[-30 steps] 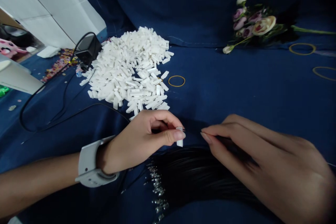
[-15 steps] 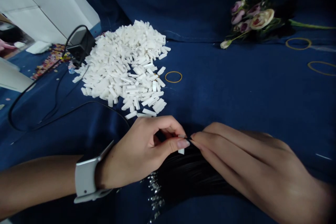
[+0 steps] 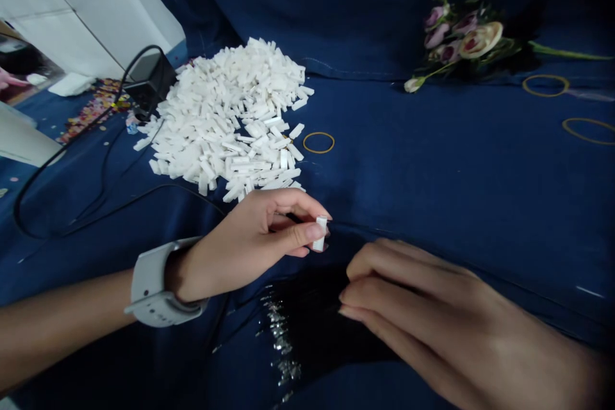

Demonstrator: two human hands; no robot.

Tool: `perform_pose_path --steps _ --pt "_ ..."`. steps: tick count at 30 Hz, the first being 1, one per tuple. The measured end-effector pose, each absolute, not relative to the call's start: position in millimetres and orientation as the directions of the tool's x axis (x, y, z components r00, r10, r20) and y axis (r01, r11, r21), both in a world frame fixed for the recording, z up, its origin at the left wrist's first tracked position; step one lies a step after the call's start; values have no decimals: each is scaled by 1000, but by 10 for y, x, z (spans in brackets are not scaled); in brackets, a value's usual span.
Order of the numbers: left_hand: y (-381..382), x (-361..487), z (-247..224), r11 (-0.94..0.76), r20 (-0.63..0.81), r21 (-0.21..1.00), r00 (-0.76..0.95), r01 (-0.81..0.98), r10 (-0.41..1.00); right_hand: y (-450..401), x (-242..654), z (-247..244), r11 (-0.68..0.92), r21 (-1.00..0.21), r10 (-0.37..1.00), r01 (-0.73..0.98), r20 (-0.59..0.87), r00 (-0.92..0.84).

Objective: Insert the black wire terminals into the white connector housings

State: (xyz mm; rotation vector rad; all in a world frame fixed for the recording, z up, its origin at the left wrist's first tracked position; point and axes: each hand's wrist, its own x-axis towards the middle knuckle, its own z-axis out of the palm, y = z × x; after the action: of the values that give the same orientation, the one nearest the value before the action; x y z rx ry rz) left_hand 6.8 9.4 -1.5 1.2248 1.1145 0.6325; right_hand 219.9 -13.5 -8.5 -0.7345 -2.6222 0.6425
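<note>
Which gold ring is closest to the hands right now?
The thin gold ring on the navy cloth, right of the white block pile and above the left hand. The gold ring at upper right and the gold ring below it lie far off.

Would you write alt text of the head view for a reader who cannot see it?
The left hand pinches a small white block over dark blue cloth, beside a pile of similar blocks. The right hand lies by a bundle of black strands with metal-tipped ends.

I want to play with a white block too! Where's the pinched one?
In the head view, the white block is pinched in the left hand, just below the big white pile and above the bundle of black hair strands.
</note>
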Motion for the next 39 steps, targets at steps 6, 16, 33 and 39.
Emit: perform_pose_path --steps 6,16,33,39 --pt "106 65 -16 301 -333 943 373 141 866 -165 2174 -94 762 -465 601 451 248 -760" --pt "98 71 -20 287 -311 950 394 121 865 -152 2125 -60 676 -570 664 467 197 -721" --pt "97 96 20 335 -350 936 364 106 863 -98 2247 -58 678 -533 704 506 275 -655" --pt "82 71 -32 338 -332 940 354 48 874 -41 2305 -44 665 -493 747 561 426 -511"
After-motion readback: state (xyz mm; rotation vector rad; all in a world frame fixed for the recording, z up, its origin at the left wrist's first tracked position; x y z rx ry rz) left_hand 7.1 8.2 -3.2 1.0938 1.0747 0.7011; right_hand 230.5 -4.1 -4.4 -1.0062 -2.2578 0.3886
